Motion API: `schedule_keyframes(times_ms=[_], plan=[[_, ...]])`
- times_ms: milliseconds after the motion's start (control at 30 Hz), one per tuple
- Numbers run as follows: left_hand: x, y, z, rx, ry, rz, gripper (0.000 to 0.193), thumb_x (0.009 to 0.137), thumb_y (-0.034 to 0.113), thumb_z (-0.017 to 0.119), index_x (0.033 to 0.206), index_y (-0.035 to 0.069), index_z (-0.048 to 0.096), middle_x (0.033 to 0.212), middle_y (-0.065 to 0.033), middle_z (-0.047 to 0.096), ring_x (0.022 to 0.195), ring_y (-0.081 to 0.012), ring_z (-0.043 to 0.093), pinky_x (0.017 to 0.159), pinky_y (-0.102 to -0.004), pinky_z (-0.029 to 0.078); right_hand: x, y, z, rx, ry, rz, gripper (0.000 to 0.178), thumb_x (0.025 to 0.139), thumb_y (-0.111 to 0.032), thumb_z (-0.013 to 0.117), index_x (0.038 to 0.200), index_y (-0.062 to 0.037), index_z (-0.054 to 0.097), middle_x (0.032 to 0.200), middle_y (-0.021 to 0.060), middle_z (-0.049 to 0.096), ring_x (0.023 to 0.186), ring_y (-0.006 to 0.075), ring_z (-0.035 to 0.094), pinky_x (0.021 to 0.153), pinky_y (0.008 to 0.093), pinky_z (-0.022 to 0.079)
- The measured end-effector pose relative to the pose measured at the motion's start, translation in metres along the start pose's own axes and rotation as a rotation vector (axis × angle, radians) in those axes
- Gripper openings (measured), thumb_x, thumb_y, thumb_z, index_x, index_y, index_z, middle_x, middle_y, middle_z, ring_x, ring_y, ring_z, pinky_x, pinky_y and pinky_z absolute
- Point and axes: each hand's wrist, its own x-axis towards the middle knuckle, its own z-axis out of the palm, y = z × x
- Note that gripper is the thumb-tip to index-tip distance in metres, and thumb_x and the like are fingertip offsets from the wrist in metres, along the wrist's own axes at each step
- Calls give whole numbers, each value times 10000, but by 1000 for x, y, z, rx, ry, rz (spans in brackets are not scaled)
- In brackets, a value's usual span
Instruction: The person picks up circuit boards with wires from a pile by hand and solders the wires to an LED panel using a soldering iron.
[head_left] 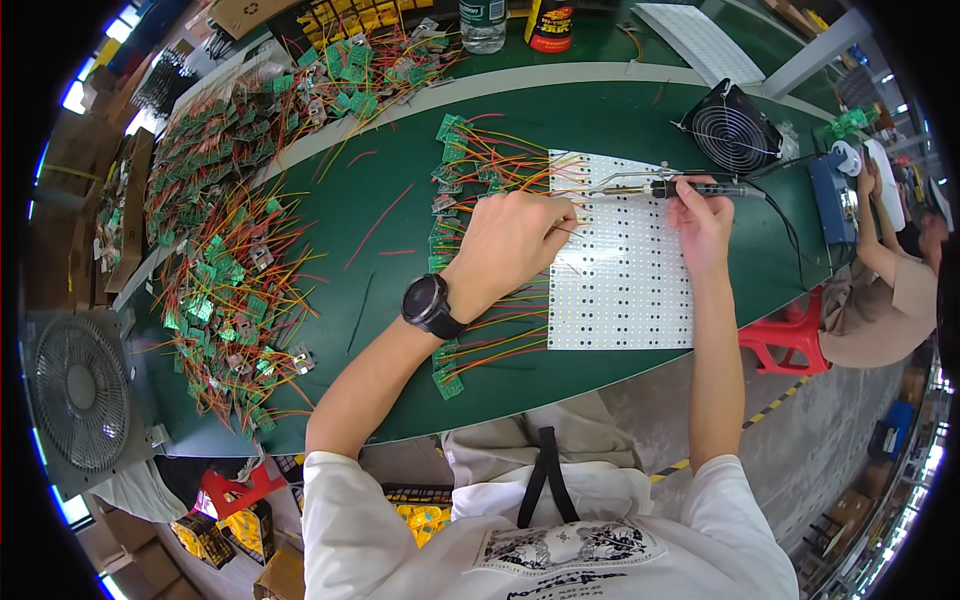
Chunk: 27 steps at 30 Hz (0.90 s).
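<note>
My right hand point(703, 222) grips a soldering iron point(690, 189) by its dark handle. The iron's metal tip points left, over the upper part of a white panel point(625, 300) covered in rows of small dots. My left hand point(515, 235), with a black watch on its wrist, is closed in a pinch at the panel's left edge. Thin wire shows at its fingertips, and the palm side is hidden. Small green circuit boards point(450, 385) stand in a column left of the panel. Their red and yellow wires point(505, 335) reach its left edge, partly under my left hand.
Wired circuit boards lie in a large heap point(225, 290) on the green table point(390, 270). A black round fan point(730, 135), a blue box point(832, 198), a bottle point(484, 25) and a can point(550, 25) stand beyond. Another person's arm point(875, 215) is at the right, beside a red stool point(785, 335).
</note>
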Motion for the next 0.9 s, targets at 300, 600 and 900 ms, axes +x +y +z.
schedule_keyframes(times_ms=[300,600,900], plan=[[-3,-4,12,127,57,143,78,809,144,682,819,67,688,770,-56,625,610,-271,610,520,-374,480,-1,-4,6,-38,52,-160,177,872,-62,666,993,61,626,720,103,638,549,152,575,505,265,415],[-6,-8,15,138,74,121,64,787,129,689,806,69,678,752,-49,612,590,-268,599,507,-373,472,-32,-3,-8,-78,-30,-12,166,875,-37,654,997,72,624,751,111,644,581,171,605,540,277,462],[-5,-10,15,162,79,137,61,787,131,689,807,76,673,769,-45,612,586,-271,597,499,-373,467,-33,1,-13,-148,-107,-36,192,869,-42,669,1014,76,629,761,122,652,597,173,613,548,281,468]])
